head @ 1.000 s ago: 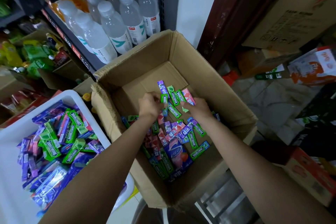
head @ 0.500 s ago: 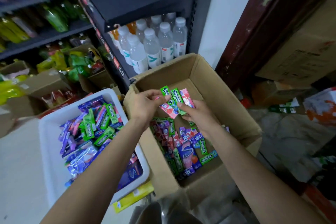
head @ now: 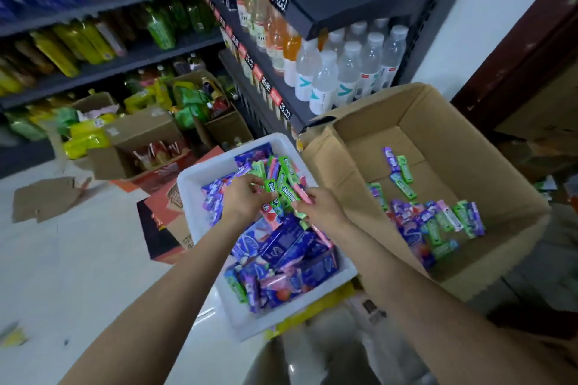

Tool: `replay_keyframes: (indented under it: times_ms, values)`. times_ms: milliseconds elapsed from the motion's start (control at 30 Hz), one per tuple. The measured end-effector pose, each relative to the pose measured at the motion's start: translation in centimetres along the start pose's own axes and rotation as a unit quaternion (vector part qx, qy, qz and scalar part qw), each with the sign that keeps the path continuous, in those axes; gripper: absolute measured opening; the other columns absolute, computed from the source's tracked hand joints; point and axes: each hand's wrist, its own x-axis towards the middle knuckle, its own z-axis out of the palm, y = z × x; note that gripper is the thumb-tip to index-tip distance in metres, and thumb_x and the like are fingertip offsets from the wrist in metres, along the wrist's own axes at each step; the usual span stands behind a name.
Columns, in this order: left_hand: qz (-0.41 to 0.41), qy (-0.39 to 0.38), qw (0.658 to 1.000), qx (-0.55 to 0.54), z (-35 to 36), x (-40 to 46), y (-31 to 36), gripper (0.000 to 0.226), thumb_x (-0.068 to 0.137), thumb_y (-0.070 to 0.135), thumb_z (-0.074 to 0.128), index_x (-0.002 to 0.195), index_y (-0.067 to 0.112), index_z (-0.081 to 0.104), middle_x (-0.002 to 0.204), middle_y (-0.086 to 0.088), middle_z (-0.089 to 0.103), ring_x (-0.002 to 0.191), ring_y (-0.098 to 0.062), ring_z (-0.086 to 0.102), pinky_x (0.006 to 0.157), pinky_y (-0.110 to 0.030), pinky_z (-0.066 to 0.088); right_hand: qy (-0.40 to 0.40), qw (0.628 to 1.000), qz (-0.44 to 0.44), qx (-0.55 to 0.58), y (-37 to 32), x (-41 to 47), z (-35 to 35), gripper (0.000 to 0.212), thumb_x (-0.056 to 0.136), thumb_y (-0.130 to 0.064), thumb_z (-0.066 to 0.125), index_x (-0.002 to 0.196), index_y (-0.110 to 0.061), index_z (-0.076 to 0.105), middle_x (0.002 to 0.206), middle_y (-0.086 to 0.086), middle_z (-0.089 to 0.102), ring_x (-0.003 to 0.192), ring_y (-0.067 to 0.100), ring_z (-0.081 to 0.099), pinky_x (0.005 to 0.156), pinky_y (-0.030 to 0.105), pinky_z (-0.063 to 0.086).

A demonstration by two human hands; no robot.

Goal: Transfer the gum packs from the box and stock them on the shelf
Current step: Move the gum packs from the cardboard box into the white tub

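A cardboard box (head: 488,140) on the right holds several loose gum packs (head: 438,222) in green, purple and pink. To its left a white bin (head: 194,178) is piled with gum packs (head: 287,247). Both my hands hover over the bin's far end. My left hand (head: 244,200) and my right hand (head: 322,206) together hold a bunch of green and pink gum packs (head: 283,187) between them, fingers curled round the packs.
Dark shelves (head: 281,93) with water bottles (head: 347,72) and price tags stand behind the bin and box. Open cartons of snack bags (head: 140,134) sit on the pale floor at left, with a flattened cardboard piece (head: 47,197). A dark red door frame (head: 516,56) rises at right.
Both hands lifted a bunch of gum packs out of the cardboard box and carried it left over the white bin. The view swung left and up.
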Motion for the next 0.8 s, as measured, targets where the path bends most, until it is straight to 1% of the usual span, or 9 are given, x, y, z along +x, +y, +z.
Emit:
replay_keyframes:
  times_ms: [100,167,267,367,433,500,633,700,800]
  values:
    - [0.002,-0.030,0.999,0.043,-0.6,0.8,-1.8,0.041,0.082,0.009,0.072,0.119,0.005,0.056,0.095,-0.007,0.064,0.077,-0.020,0.059,0.057,-0.015,0.047,0.024,0.997,-0.007,-0.066,-0.5,-0.3,2.2,0.026,0.092,-0.017,0.059,0.111,0.000,0.062,0.094,0.011,0.058,0.086,0.025,0.053,0.068,0.030,0.040]
    - [0.029,-0.040,0.995,0.089,-0.5,0.8,-2.8,0.044,0.085,0.007,0.066,0.127,0.008,0.054,0.112,-0.012,0.066,0.095,-0.025,0.063,0.080,-0.028,0.051,0.027,0.992,-0.023,-0.124,-1.2,-0.7,2.6,0.033,0.093,-0.016,0.057,0.124,-0.004,0.057,0.110,0.013,0.062,0.100,0.028,0.056,0.067,0.026,0.037]
    - [0.095,-0.030,0.984,0.147,-0.4,0.3,-3.5,0.047,0.086,0.011,0.065,0.132,0.014,0.053,0.130,-0.010,0.057,0.109,-0.027,0.059,0.093,-0.036,0.047,0.012,0.984,-0.040,-0.171,-1.3,-1.1,2.4,0.040,0.095,-0.013,0.054,0.134,-0.006,0.048,0.133,0.013,0.054,0.120,0.026,0.051,0.089,0.027,0.038]
    - [0.158,-0.021,0.973,0.168,-0.4,-0.3,-3.0,0.045,0.087,0.016,0.065,0.131,0.014,0.054,0.133,-0.009,0.052,0.119,-0.026,0.051,0.100,-0.037,0.042,0.002,0.985,-0.024,-0.172,-0.5,-1.3,1.6,0.045,0.095,-0.017,0.053,0.138,-0.010,0.045,0.141,0.008,0.046,0.129,0.024,0.045,0.104,0.034,0.037]
    - [0.188,-0.037,0.969,0.153,-0.2,-0.8,-2.1,0.041,0.090,0.019,0.062,0.130,0.013,0.054,0.133,-0.007,0.052,0.121,-0.023,0.048,0.099,-0.033,0.041,0.000,0.992,-0.010,-0.127,-0.2,-1.7,0.9,0.043,0.095,-0.018,0.054,0.137,-0.012,0.046,0.140,0.005,0.048,0.129,0.020,0.045,0.106,0.035,0.038]
    - [0.208,-0.058,0.969,0.121,0.1,-1.1,-0.8,0.038,0.092,0.019,0.059,0.129,0.012,0.054,0.131,-0.006,0.053,0.118,-0.021,0.051,0.095,-0.028,0.042,0.019,0.993,-0.016,-0.111,-0.1,-2.4,-0.2,0.040,0.094,-0.013,0.054,0.134,-0.009,0.049,0.131,-0.001,0.052,0.123,0.012,0.047,0.101,0.024,0.036]
    - [0.234,-0.099,0.966,0.054,1.7,-1.8,2.8,0.031,0.093,0.013,0.055,0.123,0.008,0.058,0.121,-0.009,0.060,0.104,-0.017,0.059,0.083,-0.015,0.041,0.113,0.992,-0.055,-0.020,0.4,-4.3,-3.9,0.028,0.091,0.001,0.050,0.115,-0.008,0.061,0.107,0.004,0.061,0.105,0.017,0.057,0.087,0.018,0.042]
    - [0.223,-0.111,0.968,0.023,3.5,-2.4,4.7,0.029,0.093,0.012,0.055,0.121,0.007,0.058,0.117,-0.008,0.062,0.103,-0.017,0.060,0.082,-0.016,0.041,0.161,0.984,-0.074,-0.005,1.0,-5.3,-6.7,0.026,0.090,0.000,0.053,0.102,-0.019,0.064,0.095,0.000,0.064,0.091,0.010,0.061,0.081,0.021,0.045]
    - [0.179,-0.127,0.975,0.016,7.3,-3.3,7.2,0.042,0.091,0.019,0.058,0.130,0.007,0.050,0.126,-0.011,0.058,0.110,-0.022,0.057,0.089,-0.025,0.042,0.211,0.975,-0.063,-0.006,2.5,-6.1,-11.5,0.021,0.090,0.000,0.054,0.106,-0.009,0.065,0.088,0.000,0.063,0.070,-0.010,0.058,0.065,0.007,0.042]
